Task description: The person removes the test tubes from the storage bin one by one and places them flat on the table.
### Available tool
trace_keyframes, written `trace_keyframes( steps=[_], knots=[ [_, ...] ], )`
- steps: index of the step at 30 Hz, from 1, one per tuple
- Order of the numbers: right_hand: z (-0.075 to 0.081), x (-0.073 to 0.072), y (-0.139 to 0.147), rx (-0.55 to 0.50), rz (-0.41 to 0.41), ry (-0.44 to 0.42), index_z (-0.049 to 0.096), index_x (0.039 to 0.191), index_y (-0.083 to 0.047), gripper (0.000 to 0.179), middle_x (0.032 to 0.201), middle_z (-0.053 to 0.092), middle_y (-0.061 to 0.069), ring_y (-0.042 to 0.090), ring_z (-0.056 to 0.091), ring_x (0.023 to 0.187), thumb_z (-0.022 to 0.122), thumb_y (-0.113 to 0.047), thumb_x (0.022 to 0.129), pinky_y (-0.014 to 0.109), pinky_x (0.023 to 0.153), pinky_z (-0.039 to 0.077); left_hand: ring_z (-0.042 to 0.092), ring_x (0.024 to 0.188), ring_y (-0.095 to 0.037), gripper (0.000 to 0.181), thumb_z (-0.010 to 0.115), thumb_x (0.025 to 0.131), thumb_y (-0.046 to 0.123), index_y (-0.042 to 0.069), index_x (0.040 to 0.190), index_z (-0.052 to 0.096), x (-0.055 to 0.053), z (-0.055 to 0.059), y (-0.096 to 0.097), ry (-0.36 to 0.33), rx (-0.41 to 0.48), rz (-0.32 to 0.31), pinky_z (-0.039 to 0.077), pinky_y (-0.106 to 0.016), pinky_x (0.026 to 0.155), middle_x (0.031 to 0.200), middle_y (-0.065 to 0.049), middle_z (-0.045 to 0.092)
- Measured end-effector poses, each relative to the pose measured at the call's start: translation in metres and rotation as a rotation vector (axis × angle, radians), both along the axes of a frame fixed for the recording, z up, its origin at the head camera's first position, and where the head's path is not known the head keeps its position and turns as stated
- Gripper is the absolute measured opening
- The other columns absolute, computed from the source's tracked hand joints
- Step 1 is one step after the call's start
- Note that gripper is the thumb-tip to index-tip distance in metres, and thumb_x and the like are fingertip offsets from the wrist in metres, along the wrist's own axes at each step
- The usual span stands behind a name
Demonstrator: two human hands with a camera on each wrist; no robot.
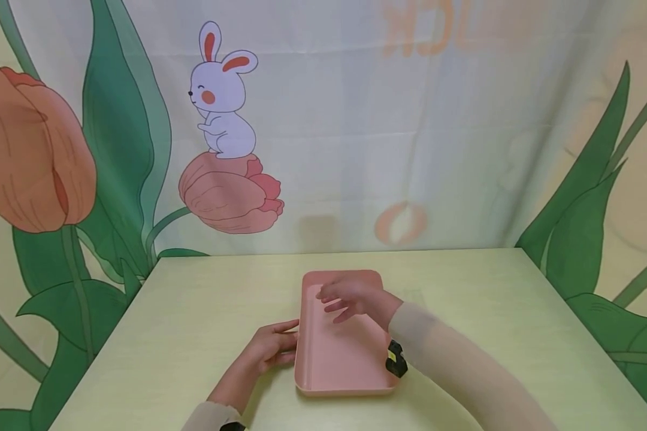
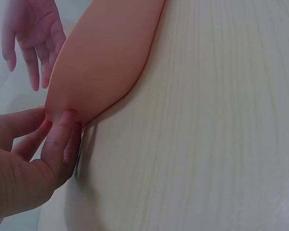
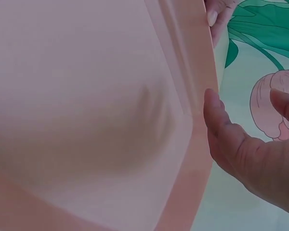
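A pink rectangular tray [image 1: 345, 365] lies lengthwise on the table, with its raised rim and bare inner floor showing. My left hand [image 1: 272, 347] is at the tray's left side, its fingertips touching the outer wall. In the left wrist view the fingers [image 2: 62, 132] meet the tray wall [image 2: 103, 53] near its edge. Over the far half of the tray is my right hand [image 1: 350, 296], fingers spread and slightly bent, holding nothing. The right wrist view shows that hand [image 3: 253, 149] beside the tray rim [image 3: 195, 130], its shadow falling on the tray floor.
A pale wood-grain table [image 1: 463, 299] surrounds the tray. Behind it hangs a curtain [image 1: 334, 120] printed with a rabbit, tulips and green leaves. A black wrist strap [image 1: 396, 359] shows at the right sleeve.
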State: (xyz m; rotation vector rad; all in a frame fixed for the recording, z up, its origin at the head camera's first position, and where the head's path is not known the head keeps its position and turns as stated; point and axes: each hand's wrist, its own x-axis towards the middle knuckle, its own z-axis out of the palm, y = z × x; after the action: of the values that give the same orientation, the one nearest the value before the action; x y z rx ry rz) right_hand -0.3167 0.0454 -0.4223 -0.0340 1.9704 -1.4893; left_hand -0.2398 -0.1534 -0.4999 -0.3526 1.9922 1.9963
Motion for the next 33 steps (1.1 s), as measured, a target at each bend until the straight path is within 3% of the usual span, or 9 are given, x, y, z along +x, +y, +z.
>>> trace_keyframes(
  steps=[8, 14, 17, 20, 25, 28, 33],
  knots=[
    [-0.015, -0.006, -0.012, -0.012, -0.027, -0.043, 0.051, 0.132, 0.003, 0.046, 0.140, 0.049, 0.025, 0.038, 0.055, 0.124, 0.062, -0.020, 0.093, 0.049, 0.095, 0.055, 0.071, 0.089, -0.021, 0.045, 0.060, 0.093, -0.002, -0.003, 0.137, 0.054, 0.000, 0.000, -0.001, -0.001, 0.021, 0.007, 0.062, -0.037, 0.071, 0.126, -0.027, 0.064],
    [-0.023, -0.001, -0.012, -0.024, -0.034, 0.002, 0.058, 0.127, 0.003, 0.046, 0.139, 0.053, 0.024, 0.038, 0.055, 0.124, 0.066, -0.021, 0.089, 0.047, 0.097, 0.054, 0.071, 0.090, -0.022, 0.045, 0.059, 0.093, -0.003, -0.004, 0.138, 0.053, 0.001, 0.000, -0.001, 0.008, 0.036, 0.007, 0.062, -0.037, 0.071, 0.127, -0.028, 0.062],
    [-0.028, 0.002, -0.012, 0.002, 0.003, 0.057, 0.063, 0.122, 0.002, 0.043, 0.134, 0.057, 0.024, 0.034, 0.060, 0.115, 0.066, -0.022, 0.087, 0.042, 0.093, 0.056, 0.071, 0.091, -0.022, 0.045, 0.059, 0.093, -0.003, -0.004, 0.138, 0.053, 0.001, 0.000, -0.001, 0.008, 0.038, 0.008, 0.062, -0.037, 0.071, 0.127, -0.028, 0.063],
    [-0.032, 0.002, -0.014, 0.048, 0.018, 0.087, 0.067, 0.115, 0.002, 0.039, 0.119, 0.063, 0.019, 0.026, 0.064, 0.095, 0.066, -0.023, 0.086, 0.035, 0.086, 0.056, 0.071, 0.090, -0.022, 0.046, 0.060, 0.092, -0.003, -0.004, 0.137, 0.053, 0.001, 0.000, -0.001, 0.007, 0.037, 0.005, 0.062, -0.037, 0.071, 0.126, -0.028, 0.063],
    [-0.039, -0.004, -0.029, 0.064, -0.070, -0.011, 0.063, 0.108, 0.003, 0.030, 0.099, 0.060, 0.012, 0.019, 0.059, 0.081, 0.068, -0.017, 0.086, 0.031, 0.081, 0.057, 0.070, 0.090, -0.021, 0.045, 0.059, 0.092, -0.003, -0.004, 0.137, 0.053, 0.001, 0.000, -0.001, 0.009, 0.034, 0.002, 0.062, -0.037, 0.071, 0.126, -0.029, 0.063],
    [-0.044, -0.007, -0.037, 0.054, -0.136, -0.066, 0.057, 0.110, 0.003, 0.030, 0.098, 0.058, 0.011, 0.020, 0.059, 0.083, 0.069, -0.012, 0.086, 0.035, 0.085, 0.059, 0.070, 0.090, -0.021, 0.046, 0.059, 0.092, -0.003, -0.004, 0.138, 0.053, 0.001, -0.001, -0.001, 0.015, 0.033, 0.000, 0.062, -0.037, 0.071, 0.126, -0.029, 0.063],
    [-0.049, -0.007, -0.043, 0.051, -0.174, -0.094, 0.053, 0.113, 0.005, 0.033, 0.099, 0.055, 0.012, 0.021, 0.058, 0.084, 0.068, -0.008, 0.087, 0.041, 0.089, 0.058, 0.070, 0.092, -0.023, 0.046, 0.060, 0.093, -0.002, -0.005, 0.138, 0.052, 0.000, -0.002, -0.001, 0.022, 0.032, -0.002, 0.062, -0.037, 0.072, 0.127, -0.029, 0.062]
  ],
)
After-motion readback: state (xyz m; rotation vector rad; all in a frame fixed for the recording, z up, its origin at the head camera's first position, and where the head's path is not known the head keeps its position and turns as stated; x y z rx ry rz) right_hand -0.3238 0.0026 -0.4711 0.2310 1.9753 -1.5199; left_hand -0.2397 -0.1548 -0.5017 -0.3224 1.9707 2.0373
